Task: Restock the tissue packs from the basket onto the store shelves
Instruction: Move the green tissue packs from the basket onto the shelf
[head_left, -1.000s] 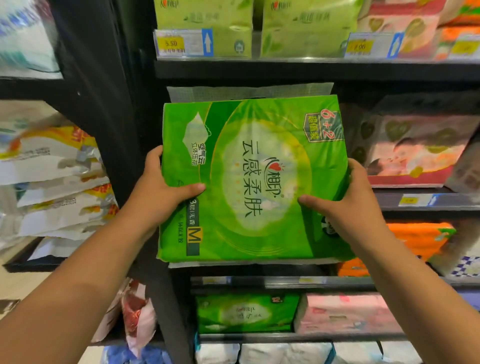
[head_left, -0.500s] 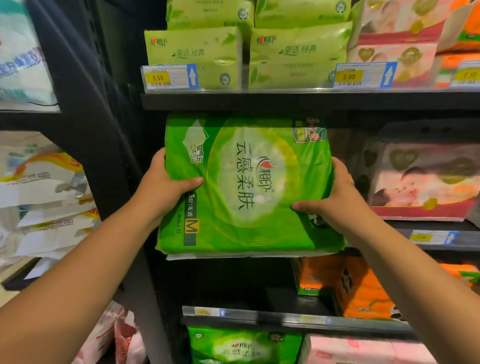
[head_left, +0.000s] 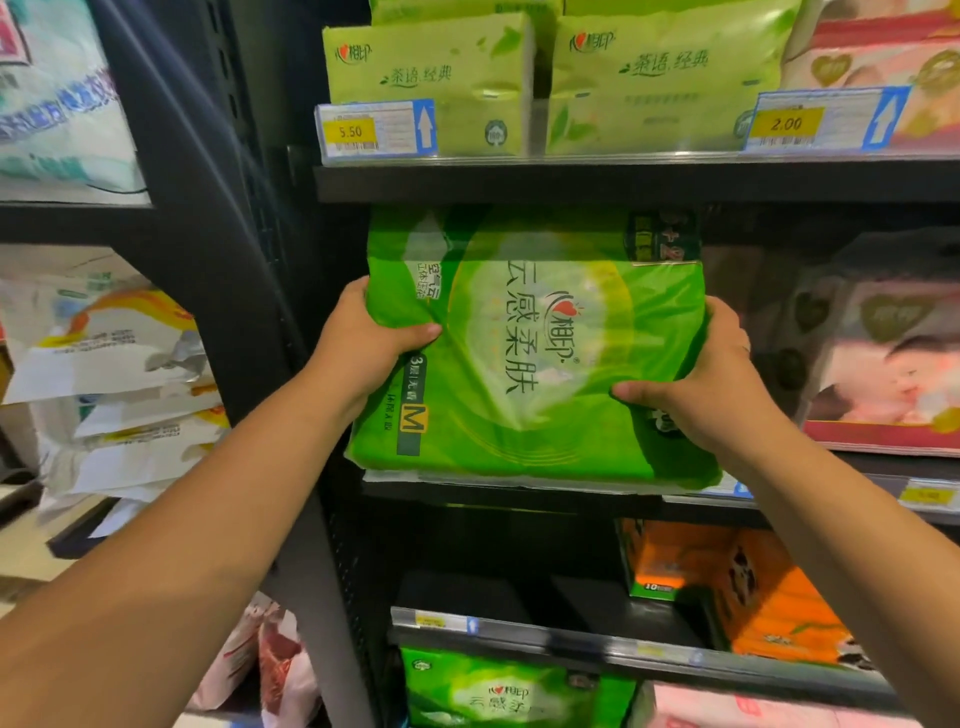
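Centre of frame: gripping a green tissue pack (head_left: 519, 358) by both sides, left hand (head_left: 363, 345) and right hand (head_left: 706, 379) curled around it. Partly inside middle shelf (head_left: 467, 499), not yet released. Basket out of view; remaining stock unknown.

My left hand (head_left: 363, 348), right hand (head_left: 711, 384) and both forearms were bare; a thin ring (head_left: 746, 348) banded one right finger.

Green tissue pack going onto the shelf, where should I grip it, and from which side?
Grip the green tissue pack at its left and right edges around mid-height, one hand from each side, thumbs on the front, as the left hand and right hand do. It is wide and soft, and its top sits under the upper shelf.
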